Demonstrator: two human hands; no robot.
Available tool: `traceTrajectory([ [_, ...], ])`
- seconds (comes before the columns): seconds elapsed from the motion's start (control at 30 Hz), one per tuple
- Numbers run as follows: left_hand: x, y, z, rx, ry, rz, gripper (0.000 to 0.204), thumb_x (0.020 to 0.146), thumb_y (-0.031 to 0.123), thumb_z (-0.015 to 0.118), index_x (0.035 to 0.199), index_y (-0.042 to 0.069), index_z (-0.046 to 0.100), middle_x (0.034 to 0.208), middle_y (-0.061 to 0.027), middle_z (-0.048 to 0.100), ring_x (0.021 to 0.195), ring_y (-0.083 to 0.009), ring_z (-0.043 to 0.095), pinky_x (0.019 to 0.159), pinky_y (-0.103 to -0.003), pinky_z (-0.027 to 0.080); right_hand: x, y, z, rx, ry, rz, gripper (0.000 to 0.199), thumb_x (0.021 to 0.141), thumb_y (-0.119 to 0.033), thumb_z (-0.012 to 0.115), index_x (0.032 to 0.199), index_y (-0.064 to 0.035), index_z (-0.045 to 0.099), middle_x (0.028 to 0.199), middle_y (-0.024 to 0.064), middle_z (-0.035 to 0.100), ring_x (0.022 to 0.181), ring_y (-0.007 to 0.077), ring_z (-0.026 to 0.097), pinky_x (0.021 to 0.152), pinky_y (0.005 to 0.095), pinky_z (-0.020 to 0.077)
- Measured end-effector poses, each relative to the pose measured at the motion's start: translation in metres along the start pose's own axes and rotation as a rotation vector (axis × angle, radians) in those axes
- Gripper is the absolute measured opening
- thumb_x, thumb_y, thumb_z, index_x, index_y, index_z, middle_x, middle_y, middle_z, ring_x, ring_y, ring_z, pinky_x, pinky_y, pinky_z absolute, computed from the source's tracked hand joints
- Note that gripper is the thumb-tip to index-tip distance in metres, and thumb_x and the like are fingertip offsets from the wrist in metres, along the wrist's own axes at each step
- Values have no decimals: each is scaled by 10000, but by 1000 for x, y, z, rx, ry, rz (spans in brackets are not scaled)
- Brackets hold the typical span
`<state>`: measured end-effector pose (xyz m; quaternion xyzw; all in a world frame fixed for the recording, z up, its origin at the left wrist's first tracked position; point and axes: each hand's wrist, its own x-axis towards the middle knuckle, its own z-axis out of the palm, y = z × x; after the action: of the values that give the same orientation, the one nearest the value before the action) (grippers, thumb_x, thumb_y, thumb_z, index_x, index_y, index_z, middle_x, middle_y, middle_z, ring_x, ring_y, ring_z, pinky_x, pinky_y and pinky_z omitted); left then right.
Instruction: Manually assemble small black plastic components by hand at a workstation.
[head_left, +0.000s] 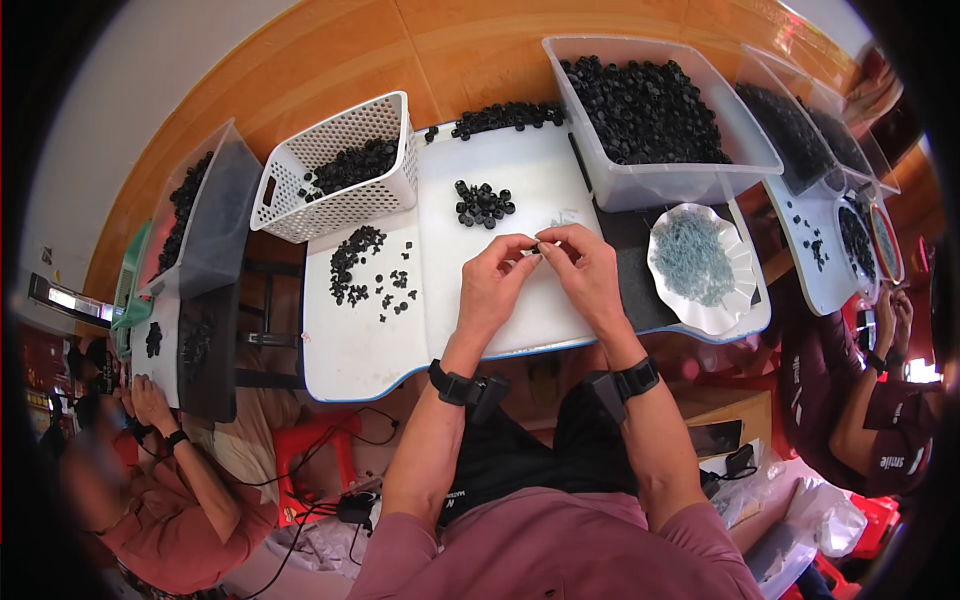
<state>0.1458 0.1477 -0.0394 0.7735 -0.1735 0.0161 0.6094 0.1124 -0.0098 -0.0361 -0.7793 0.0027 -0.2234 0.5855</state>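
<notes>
Over the middle of the white table (455, 310), my left hand (495, 278) and my right hand (585, 268) meet fingertip to fingertip. Both are closed in a pinch on a small black part (535, 251), mostly hidden by the fingers. Just beyond them lies a cluster of round black parts (483, 205). Smaller black pieces (355, 265) are spread on the table to my left. A few thin pale pins (563, 217) lie behind my right hand. To the right, a white scalloped dish (737, 262) holds a heap of thin blue-grey pins (693, 258).
A white perforated basket (285, 157) of black parts stands at the back left. A clear plastic bin (660, 180) full of round black parts stands at the back right, with more loose parts (508, 118) beside it. People (190, 470) work at tables on both sides.
</notes>
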Motion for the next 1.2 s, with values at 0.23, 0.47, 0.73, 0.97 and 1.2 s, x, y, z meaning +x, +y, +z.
traceTrajectory([
  [0.23, 3, 0, -6, 19, -10, 64, 196, 874, 61, 786, 1070, 65, 773, 961, -18, 681, 722, -103, 554, 631, -264, 484, -1, 8, 1, 246, -86, 115, 147, 945, -48, 697, 1066, 6, 759, 946, 62, 768, 810, 87, 677, 716, 255, 526],
  [0.47, 14, -9, -14, 260, 183, 85, 274, 857, 51, 791, 1128, 53, 750, 947, -45, 679, 708, -130, 576, 668, -292, 506, 2, 19, 3, 165, 83, 47, 140, 916, -10, 708, 1046, 1, 761, 937, 76, 740, 755, 118, 672, 708, 266, 527],
  [0.73, 42, -18, -38, 618, 97, 200, 260, 847, 107, 795, 1093, 39, 747, 946, -126, 680, 791, -290, 653, 743, -391, 533, 2, 12, 3, 97, 82, 32, 133, 902, -4, 716, 1027, 0, 760, 922, 93, 725, 729, 145, 659, 686, 281, 522],
  [0.97, 37, -14, -42, 510, 116, 67, 241, 829, 129, 820, 1034, 21, 757, 916, -104, 726, 725, -216, 646, 676, -358, 525, 2, 6, 3, 49, 54, 23, 126, 905, -30, 719, 1022, -12, 762, 914, 91, 723, 724, 156, 646, 674, 288, 517],
  [1.2, 31, -11, -50, 556, 165, -11, 252, 820, 151, 837, 1047, 79, 755, 938, -76, 691, 840, -270, 669, 746, -392, 522, 2, 5, 3, 41, 91, 89, 148, 894, -49, 735, 1036, -13, 756, 912, 93, 740, 719, 161, 659, 667, 296, 526],
])
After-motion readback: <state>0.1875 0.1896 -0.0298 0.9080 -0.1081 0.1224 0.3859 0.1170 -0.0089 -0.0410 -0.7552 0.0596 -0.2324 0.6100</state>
